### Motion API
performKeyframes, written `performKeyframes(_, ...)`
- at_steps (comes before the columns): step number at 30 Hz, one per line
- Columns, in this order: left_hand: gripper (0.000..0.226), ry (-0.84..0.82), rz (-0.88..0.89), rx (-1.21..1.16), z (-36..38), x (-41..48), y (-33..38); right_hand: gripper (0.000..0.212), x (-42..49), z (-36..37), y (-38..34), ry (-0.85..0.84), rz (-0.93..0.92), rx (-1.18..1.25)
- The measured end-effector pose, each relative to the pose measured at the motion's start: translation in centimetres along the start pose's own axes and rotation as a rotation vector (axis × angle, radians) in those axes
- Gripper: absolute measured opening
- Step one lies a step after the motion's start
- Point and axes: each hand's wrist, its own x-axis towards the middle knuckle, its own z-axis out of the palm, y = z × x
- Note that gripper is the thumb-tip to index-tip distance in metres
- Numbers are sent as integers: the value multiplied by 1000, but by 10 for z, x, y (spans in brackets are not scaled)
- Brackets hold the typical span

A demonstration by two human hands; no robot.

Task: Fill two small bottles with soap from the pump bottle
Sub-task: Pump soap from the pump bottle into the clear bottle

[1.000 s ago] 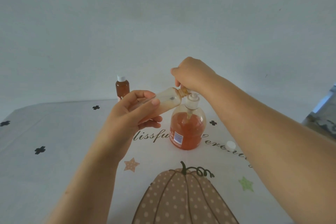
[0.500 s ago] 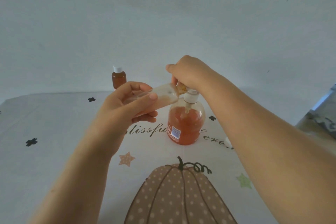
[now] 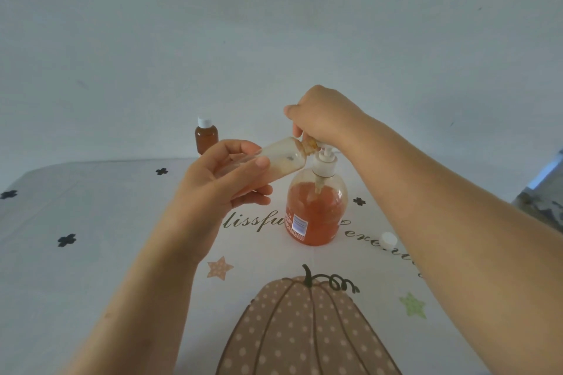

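Observation:
The pump bottle (image 3: pixel 315 210), half full of orange soap, stands on the table at the centre. My right hand (image 3: pixel 323 116) is curled over its pump head, which it hides. My left hand (image 3: pixel 219 183) grips a small clear bottle (image 3: pixel 285 158), tilted nearly on its side, with its open mouth at the pump's spout; orange soap smears the neck. A second small bottle (image 3: pixel 206 137), full of brown-orange soap and wearing a white cap, stands upright at the back left.
A loose white cap (image 3: pixel 388 239) lies on the tablecloth (image 3: pixel 91 222) right of the pump bottle, partly behind my right forearm. The cloth is printed with a pumpkin, stars and lettering. A plain wall rises behind the table; a dark object sits at the far right edge.
The pump head has risen a little, showing more of its white stem under my right hand. My left hand keeps the small bottle at the spout.

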Motion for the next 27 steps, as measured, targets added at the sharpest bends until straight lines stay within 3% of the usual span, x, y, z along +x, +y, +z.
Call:
performKeyframes(9, 22, 5, -22, 28, -5, 4, -3, 42, -6, 8, 6, -48, 17, 46)
performKeyframes(22, 25, -13, -18, -13, -1, 1, -2, 41, -7, -3, 0, 28, 33, 25)
performKeyframes(27, 27, -16, -7, -11, -2, 1, -3, 45, -5, -2, -1, -48, 32, 10)
